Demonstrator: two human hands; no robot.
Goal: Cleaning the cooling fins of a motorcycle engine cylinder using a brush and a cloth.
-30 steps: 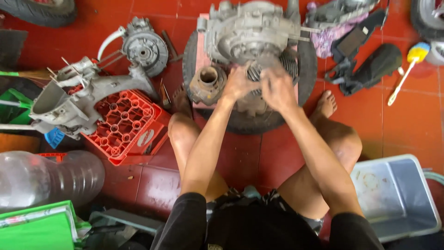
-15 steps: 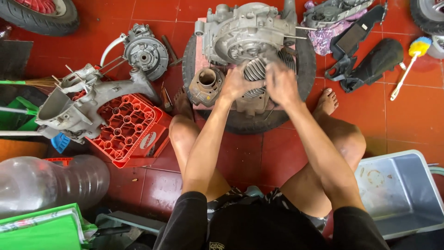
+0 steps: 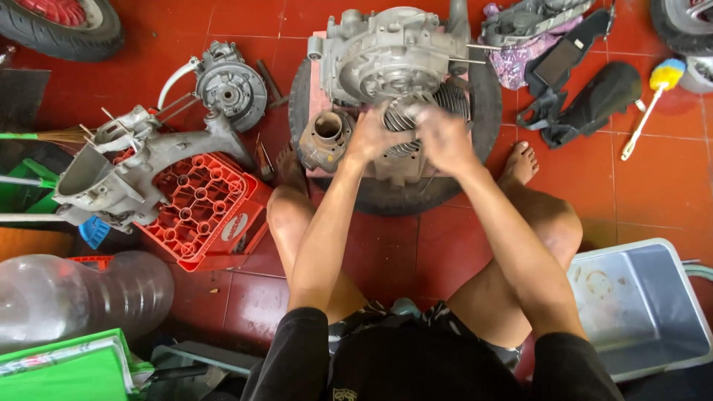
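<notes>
A grey metal engine block (image 3: 390,59) lies on a black tyre (image 3: 475,148) in front of me on the red tiled floor. Its finned cylinder (image 3: 449,100) sits at the near right side. My left hand (image 3: 375,134) and my right hand (image 3: 442,137) are both closed around the finned cylinder, close together. A brownish round engine part (image 3: 327,134) rests on the tyre just left of my left hand. My bare legs are spread on either side of the tyre.
A grey engine casing (image 3: 141,167) lies on a red plastic crate (image 3: 204,208) at the left. A grey plastic tub (image 3: 639,304) stands at the right, black parts (image 3: 594,93) and a brush (image 3: 657,93) beyond it. A clear bottle (image 3: 74,297) lies at bottom left.
The view has shifted a little. Both hands stay on the finned cylinder, moving slightly on it.
</notes>
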